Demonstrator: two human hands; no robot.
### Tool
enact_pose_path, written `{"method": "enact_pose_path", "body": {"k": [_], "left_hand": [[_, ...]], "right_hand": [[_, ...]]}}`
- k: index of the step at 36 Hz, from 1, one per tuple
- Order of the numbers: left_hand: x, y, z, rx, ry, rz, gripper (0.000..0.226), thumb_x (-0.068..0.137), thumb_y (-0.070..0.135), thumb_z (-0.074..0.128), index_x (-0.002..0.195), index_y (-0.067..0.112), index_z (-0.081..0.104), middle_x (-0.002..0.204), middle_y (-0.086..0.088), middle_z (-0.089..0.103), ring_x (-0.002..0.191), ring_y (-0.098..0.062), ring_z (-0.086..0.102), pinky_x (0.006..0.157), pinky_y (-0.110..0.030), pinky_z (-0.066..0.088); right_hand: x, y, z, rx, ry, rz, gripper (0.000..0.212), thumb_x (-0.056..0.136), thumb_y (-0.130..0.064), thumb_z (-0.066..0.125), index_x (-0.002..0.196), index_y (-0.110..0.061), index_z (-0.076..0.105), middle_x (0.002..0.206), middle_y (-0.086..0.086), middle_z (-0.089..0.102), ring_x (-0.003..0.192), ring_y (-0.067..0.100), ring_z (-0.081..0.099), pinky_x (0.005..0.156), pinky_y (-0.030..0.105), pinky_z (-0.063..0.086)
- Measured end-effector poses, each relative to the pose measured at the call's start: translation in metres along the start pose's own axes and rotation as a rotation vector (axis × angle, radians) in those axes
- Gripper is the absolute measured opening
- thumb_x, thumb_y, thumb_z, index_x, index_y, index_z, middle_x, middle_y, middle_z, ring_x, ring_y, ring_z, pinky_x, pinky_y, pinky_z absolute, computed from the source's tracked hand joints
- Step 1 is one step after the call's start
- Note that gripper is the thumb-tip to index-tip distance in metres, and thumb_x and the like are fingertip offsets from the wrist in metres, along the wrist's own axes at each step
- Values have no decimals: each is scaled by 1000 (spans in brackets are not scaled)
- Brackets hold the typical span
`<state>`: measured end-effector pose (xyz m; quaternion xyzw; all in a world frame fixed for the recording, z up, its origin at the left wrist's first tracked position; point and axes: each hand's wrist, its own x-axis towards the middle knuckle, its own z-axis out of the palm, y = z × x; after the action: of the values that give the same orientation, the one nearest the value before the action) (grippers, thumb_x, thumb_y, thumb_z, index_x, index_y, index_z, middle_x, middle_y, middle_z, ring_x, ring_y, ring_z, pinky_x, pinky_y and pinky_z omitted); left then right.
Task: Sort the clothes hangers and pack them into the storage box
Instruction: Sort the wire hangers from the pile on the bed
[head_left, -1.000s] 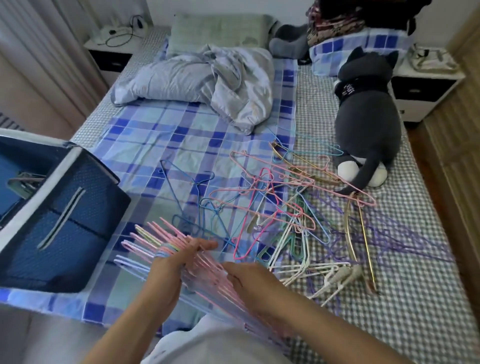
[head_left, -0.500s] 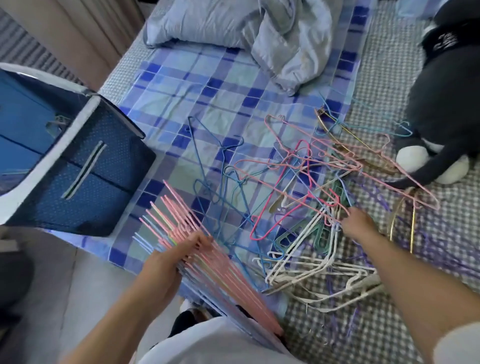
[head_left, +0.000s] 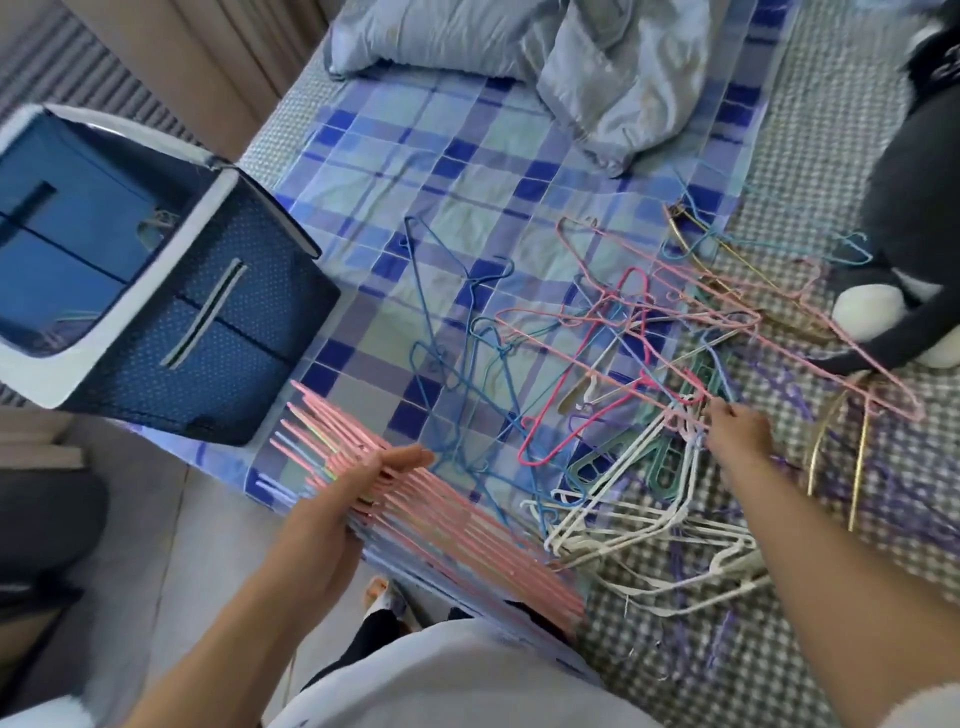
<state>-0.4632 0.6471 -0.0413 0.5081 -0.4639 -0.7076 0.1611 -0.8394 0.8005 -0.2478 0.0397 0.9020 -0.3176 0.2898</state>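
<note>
My left hand (head_left: 343, 499) holds a thick stack of pink and pale blue hangers (head_left: 441, 519) against the bed's near edge, thumb lying over the top. My right hand (head_left: 737, 431) reaches into a tangled pile of hangers (head_left: 623, 353) and pinches a light pink wire hanger (head_left: 779, 343) near its lower bar. Blue wire hangers (head_left: 441, 343) lie left of the pile and white plastic hangers (head_left: 639, 525) lie at its near side. The dark blue storage box (head_left: 208, 332) stands open at the bed's left edge with a few hangers inside.
A grey plush cat (head_left: 914, 218) sits at the right by the pile. A crumpled grey quilt (head_left: 597, 67) lies at the bed's far end. Gold hangers (head_left: 836, 441) and purple hangers (head_left: 893, 499) lie on the checked sheet at right. Floor shows lower left.
My right hand left the stack, reached out into the pile and took hold of a pink wire hanger. The view tilted down and closer to the bed.
</note>
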Motion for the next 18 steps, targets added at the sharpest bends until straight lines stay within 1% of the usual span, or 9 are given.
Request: {"method": "enact_pose_path", "body": {"k": [2,4,6,9,10,12,14,16,18], "left_hand": [[-2,-3,0,-4,3,11,39,96,23,44,97,14,82,123,-12,72,116,-27,66,106,-46,42],[-1,-3,0,6,4,25,37,98,26,47,96,15,82,124,-9,72,117,-27,65,107,-47,40],[2,-4,0,31,1,36,34,97,32,52,97,15,81,123,-10,72,117,-29,65,106,-48,40],[10,-4,2,-5,23,59,37,100,30,50,91,8,78,106,-16,74,103,-34,66,103,-51,42],[13,-5,4,-32,31,75,40,102,26,46,86,8,78,97,-16,74,95,-32,66,99,-50,42],[16,-2,9,-87,44,89,44,104,23,42,81,10,78,85,-13,72,82,-25,66,90,-45,45],[17,1,14,-153,27,68,39,104,25,43,94,8,77,81,-9,70,72,-18,65,76,-31,52],[19,4,17,-192,3,17,31,100,24,50,110,7,74,77,-5,66,64,-12,62,62,-22,53],[20,8,19,-184,-17,-8,29,98,20,56,118,8,74,76,-4,65,65,-14,61,67,-25,51]], "right_hand": [[-14,-1,2,187,-59,23,28,105,-24,46,99,-3,62,88,18,65,61,23,58,59,42,53],[-35,2,-2,319,-96,8,25,106,-20,43,98,-3,59,88,13,62,51,17,58,61,42,56],[-58,8,-6,314,-109,-51,26,106,-19,39,93,-8,58,94,9,61,43,13,58,63,44,55],[-94,18,-19,241,-116,-166,27,108,-22,35,103,-6,56,96,13,63,45,11,60,53,36,47],[-106,20,-23,230,-118,-210,28,109,-23,34,104,-6,55,93,16,65,46,11,61,51,37,46],[-122,23,-31,226,-114,-290,27,109,-26,35,101,-12,56,79,14,67,55,23,65,55,49,49],[-137,21,-41,261,-117,-344,27,109,-28,36,95,-15,55,71,3,65,64,34,65,62,57,51],[-147,17,-47,323,-151,-360,26,107,-30,40,95,-16,57,78,0,62,68,34,67,70,58,56],[-160,8,-55,353,-197,-388,24,105,-31,44,98,-16,61,89,7,62,75,31,68,80,54,58]]}}
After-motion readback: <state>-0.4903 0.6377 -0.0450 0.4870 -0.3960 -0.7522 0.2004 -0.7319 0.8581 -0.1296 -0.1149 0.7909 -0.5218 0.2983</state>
